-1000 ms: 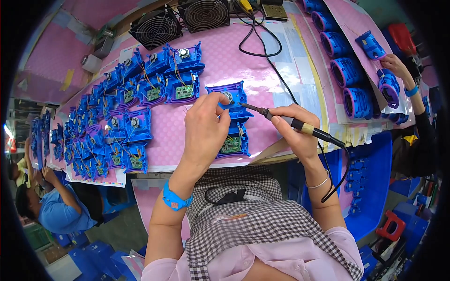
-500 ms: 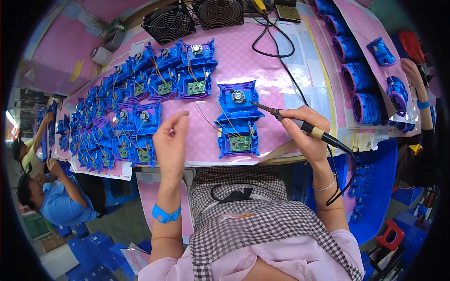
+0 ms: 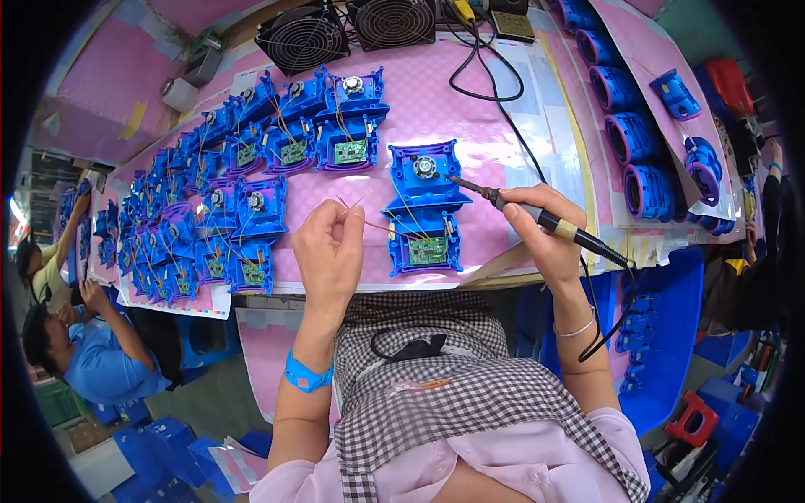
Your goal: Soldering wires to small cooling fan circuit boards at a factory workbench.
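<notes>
My right hand (image 3: pixel 545 230) grips a soldering iron (image 3: pixel 558 225), its metal tip close to the right edge of the blue housing (image 3: pixel 419 191) in front of me. The upper half of that housing carries a round silver speaker (image 3: pixel 425 167); a green circuit board (image 3: pixel 427 250) lies in the lower half. Thin wires (image 3: pixel 379 226) run from the board toward my left hand (image 3: pixel 331 251), whose thumb and fingertips pinch their loose ends to the left of the housing. The wrist below wears a blue band (image 3: pixel 307 374).
Rows of similar opened housings (image 3: pixel 243 201) cover the left of the pink table. Two black fans (image 3: pixel 303 40) stand at the back. The iron's black cable (image 3: pixel 521 138) crosses the right side. Blue round parts (image 3: pixel 631 138) line the right, above a blue bin (image 3: pixel 662 352). Co-workers sit left.
My left hand has moved right toward the housing and now pinches the wire ends, which stood loose before. The right hand with the soldering iron has hardly moved.
</notes>
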Demonstrator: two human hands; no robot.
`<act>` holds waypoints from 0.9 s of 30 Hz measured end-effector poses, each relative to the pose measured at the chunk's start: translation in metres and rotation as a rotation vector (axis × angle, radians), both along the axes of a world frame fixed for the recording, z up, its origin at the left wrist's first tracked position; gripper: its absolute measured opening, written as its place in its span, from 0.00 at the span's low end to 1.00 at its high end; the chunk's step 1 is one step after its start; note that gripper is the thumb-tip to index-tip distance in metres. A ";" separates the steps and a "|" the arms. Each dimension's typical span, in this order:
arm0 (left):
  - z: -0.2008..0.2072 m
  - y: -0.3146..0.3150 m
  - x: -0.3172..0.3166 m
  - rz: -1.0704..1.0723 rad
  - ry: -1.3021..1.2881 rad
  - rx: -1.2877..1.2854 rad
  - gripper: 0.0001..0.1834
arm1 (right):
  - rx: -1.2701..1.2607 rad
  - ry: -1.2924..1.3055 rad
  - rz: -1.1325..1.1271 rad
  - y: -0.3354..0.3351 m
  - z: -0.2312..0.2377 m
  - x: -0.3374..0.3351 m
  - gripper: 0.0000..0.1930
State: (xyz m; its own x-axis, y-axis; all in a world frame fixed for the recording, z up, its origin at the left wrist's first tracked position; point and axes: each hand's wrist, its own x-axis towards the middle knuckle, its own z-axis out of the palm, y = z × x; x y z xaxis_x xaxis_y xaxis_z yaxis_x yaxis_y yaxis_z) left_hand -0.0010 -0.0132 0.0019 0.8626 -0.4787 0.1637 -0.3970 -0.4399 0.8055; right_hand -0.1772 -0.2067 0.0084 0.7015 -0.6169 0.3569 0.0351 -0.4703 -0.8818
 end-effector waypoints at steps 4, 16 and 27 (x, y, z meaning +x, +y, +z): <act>0.004 -0.002 -0.003 -0.016 0.000 -0.033 0.13 | 0.004 -0.016 0.002 0.000 -0.001 -0.001 0.08; 0.012 -0.044 -0.015 -0.146 0.366 -0.447 0.05 | 0.007 0.019 0.014 0.001 -0.002 -0.001 0.08; 0.006 -0.063 -0.014 -0.317 -0.146 0.055 0.06 | -0.005 -0.001 0.008 -0.002 -0.004 -0.002 0.08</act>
State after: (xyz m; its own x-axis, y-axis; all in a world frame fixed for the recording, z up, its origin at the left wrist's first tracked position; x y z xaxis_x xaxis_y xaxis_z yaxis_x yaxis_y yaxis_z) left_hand -0.0145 -0.0766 0.0077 0.6390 -0.7304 0.2412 -0.6303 -0.3175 0.7085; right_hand -0.1790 -0.2085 0.0046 0.7061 -0.6095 0.3603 0.0396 -0.4741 -0.8796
